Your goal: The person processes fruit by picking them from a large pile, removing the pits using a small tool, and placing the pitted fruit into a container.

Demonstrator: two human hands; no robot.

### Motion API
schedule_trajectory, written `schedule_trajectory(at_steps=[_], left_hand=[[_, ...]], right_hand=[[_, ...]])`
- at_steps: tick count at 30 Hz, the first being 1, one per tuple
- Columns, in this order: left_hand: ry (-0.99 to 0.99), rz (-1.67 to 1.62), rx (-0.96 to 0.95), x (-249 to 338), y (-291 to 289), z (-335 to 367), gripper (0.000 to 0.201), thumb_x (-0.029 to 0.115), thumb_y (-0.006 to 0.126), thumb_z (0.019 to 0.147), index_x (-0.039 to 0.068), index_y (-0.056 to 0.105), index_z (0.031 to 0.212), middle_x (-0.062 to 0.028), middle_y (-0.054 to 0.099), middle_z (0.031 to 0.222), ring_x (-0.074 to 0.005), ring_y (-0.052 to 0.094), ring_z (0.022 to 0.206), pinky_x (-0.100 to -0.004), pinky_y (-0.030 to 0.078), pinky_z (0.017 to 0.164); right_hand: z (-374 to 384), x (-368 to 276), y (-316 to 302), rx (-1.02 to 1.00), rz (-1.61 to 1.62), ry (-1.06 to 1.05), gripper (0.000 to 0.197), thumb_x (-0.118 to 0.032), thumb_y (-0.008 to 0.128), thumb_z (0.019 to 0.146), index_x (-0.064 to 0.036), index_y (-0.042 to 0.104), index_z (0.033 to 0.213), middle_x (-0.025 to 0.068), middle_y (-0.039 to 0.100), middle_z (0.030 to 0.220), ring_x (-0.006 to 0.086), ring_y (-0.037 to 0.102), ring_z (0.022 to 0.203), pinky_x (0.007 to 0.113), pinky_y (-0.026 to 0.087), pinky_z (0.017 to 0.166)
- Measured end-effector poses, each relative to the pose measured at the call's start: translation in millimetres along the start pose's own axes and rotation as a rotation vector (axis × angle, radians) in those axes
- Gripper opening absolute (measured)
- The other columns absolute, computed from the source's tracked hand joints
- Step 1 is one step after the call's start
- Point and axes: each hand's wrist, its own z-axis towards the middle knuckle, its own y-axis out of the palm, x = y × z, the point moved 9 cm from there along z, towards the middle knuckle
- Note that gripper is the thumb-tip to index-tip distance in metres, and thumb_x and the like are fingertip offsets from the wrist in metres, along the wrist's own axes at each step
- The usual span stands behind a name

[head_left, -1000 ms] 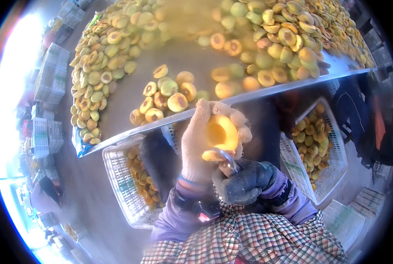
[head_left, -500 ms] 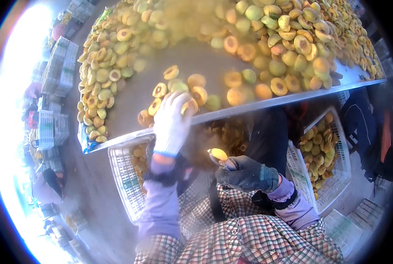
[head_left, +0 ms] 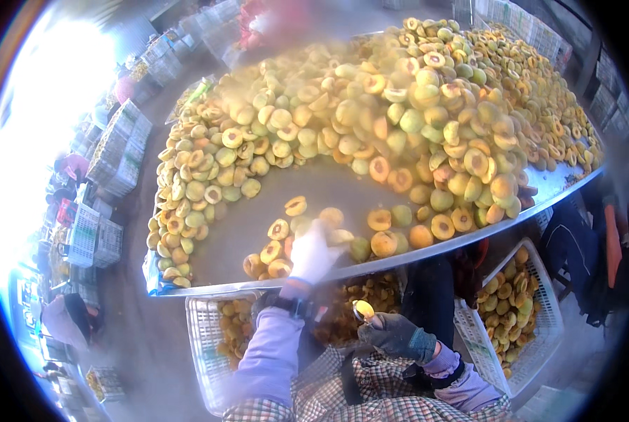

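My left hand (head_left: 313, 254), in a white glove, reaches over the near edge of a metal table (head_left: 233, 239) among a few halved peaches (head_left: 270, 252). Motion smears its fingers, so their grip is unclear. Lower and to the right, my right hand (head_left: 399, 336) wears a dark grey glove. It is closed on a small metal pitting spoon (head_left: 363, 310), whose tip shows yellow; most of its handle is hidden in the fist. Some peach halves lie cut side up, showing brown hollows or stones; others lie skin side up.
A large heap of peach halves (head_left: 413, 119) covers the table's far and right parts. White crates of halves stand below the edge, one at left (head_left: 205, 352) and one at right (head_left: 550, 309). Stacked crates (head_left: 121, 148) and people are farther left.
The view has tilted up, showing more of the heap. My left hand has shifted right across the loose halves. My right hand still holds the pitting spoon near my lap.
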Motion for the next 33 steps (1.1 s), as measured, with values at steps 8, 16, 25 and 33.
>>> schedule_trajectory(at_steps=[8, 16, 25, 33], left_hand=[[0.144, -0.598, -0.17, 92.8, -44.8, -77.3, 0.048, 0.024, 0.074, 0.081, 0.0, 0.056, 0.117, -0.0125, 0.062, 0.105, -0.0198, 0.062, 0.098, -0.0322, 0.049, 0.087], [-0.225, -1.472, -0.037, 59.7, -32.0, -98.1, 0.039, 0.015, 0.058, 0.087, 0.003, 0.046, 0.123, -0.0151, 0.059, 0.111, -0.0285, 0.064, 0.095, -0.0326, 0.055, 0.07], [-0.215, -1.612, -0.039, 69.9, -23.4, -115.1, 0.039, 0.031, 0.045, 0.099, 0.0, 0.048, 0.122, -0.0154, 0.059, 0.108, -0.025, 0.061, 0.096, -0.035, 0.05, 0.084], [-0.113, -1.465, 0.044, 84.5, -28.5, -126.4, 0.038, 0.029, 0.043, 0.1, -0.003, 0.051, 0.119, -0.0158, 0.061, 0.107, -0.0239, 0.06, 0.097, -0.0349, 0.05, 0.086]], right_hand=[[7.1, 29.2, -23.3, 0.091, 0.338, -0.122, 0.021, -0.022, 0.059, 0.096, -0.0033, 0.058, 0.104, -0.0015, 0.057, 0.083, 0.0078, 0.051, 0.072, 0.024, 0.045, 0.066], [-19.1, -33.1, -5.1, 0.214, -0.144, -0.299, 0.025, -0.019, 0.067, 0.088, -0.0058, 0.061, 0.108, 0.0078, 0.065, 0.082, 0.0123, 0.062, 0.074, 0.031, 0.05, 0.067], [-36.1, -64.4, 7.8, 0.217, -0.086, -0.295, 0.018, -0.015, 0.064, 0.091, -0.0044, 0.06, 0.105, 0.0035, 0.062, 0.084, 0.0131, 0.059, 0.074, 0.029, 0.049, 0.065], [-36.5, -64.8, 8.3, 0.251, -0.219, -0.351, 0.016, -0.014, 0.064, 0.09, -0.0074, 0.061, 0.104, 0.0135, 0.065, 0.094, 0.0299, 0.065, 0.082, 0.035, 0.052, 0.068]])
